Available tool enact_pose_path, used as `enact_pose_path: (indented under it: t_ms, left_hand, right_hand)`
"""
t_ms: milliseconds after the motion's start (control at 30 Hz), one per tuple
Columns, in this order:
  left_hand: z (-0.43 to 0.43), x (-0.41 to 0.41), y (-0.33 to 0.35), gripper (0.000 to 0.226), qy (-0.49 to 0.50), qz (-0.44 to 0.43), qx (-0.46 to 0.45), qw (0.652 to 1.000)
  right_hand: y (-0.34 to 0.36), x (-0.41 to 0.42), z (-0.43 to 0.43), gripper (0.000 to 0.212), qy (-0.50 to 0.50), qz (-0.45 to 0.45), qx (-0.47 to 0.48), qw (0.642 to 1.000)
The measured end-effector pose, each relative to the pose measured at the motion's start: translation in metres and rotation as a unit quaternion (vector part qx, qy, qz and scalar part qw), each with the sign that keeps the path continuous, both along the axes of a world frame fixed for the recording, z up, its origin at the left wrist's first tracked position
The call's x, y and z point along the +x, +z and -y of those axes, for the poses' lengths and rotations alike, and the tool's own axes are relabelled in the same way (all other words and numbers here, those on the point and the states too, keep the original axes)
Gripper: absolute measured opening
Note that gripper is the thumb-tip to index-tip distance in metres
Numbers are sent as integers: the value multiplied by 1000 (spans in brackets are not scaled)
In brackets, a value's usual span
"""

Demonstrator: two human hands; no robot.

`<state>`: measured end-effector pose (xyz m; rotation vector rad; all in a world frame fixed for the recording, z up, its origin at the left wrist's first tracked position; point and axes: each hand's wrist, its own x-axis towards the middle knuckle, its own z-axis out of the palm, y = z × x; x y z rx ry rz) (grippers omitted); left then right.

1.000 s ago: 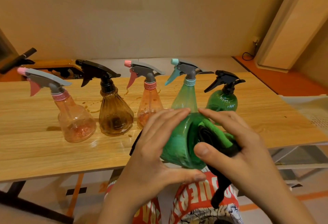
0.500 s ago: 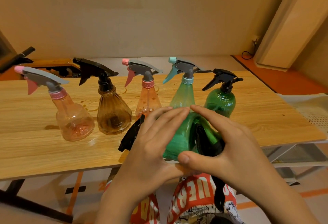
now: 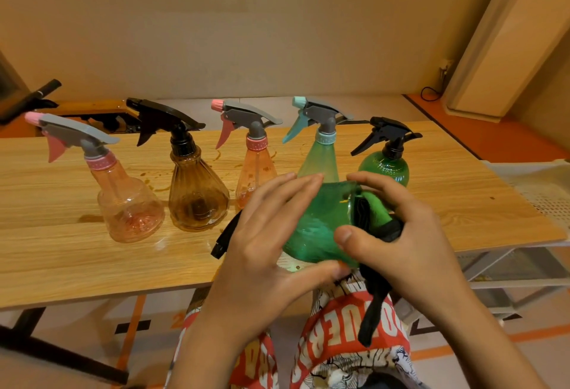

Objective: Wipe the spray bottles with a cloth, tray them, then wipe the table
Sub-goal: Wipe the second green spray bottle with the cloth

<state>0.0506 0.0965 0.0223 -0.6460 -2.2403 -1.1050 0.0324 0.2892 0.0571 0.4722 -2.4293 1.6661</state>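
Note:
A green spray bottle (image 3: 317, 228) lies on its side in my left hand (image 3: 262, 253), over the table's near edge; its black trigger head (image 3: 223, 236) pokes out to the left. My right hand (image 3: 398, 234) presses a green and black cloth (image 3: 374, 219) against the bottle's base, with a dark strip of cloth hanging down. On the wooden table (image 3: 61, 253) stand several other bottles in a row: a clear pink one (image 3: 128, 203), a brown one (image 3: 197, 194), an orange-pink one (image 3: 256, 169), a light green one (image 3: 320, 160) and a round dark green one (image 3: 385, 168).
Brown drips and spots mark the table (image 3: 154, 178) between the bottles. A white perforated tray (image 3: 543, 191) sits just beyond the table's right end. A metal frame (image 3: 505, 271) stands under it. A dark handle (image 3: 34, 95) juts in at the far left.
The held bottle has turned a little in my hands, its black head shifting left, while my right hand has slid the cloth over its base. The view has dipped slightly.

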Motion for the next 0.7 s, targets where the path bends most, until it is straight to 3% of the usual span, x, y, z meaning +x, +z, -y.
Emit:
enact_pose_path:
  t_ms: [167,467,600,700]
  left_hand:
    - [5,4,4,74,33,-10,45,998]
    - [-1,8,3,32,73,-129,189,971]
    - [-16,10,-2,14,86,-90,345,930]
    - [-35,11,-4,23,66,-9,484,872]
  right_hand:
    - [-13,-9,-3,62,-29,-3,-116,993]
    - [-34,-16,-6,61,-64,12,-275,959]
    - [-41,-14,-6,70,-91,-5,-315,945]
    - [-45,-9,-3,71,-114,-39,-323,939]
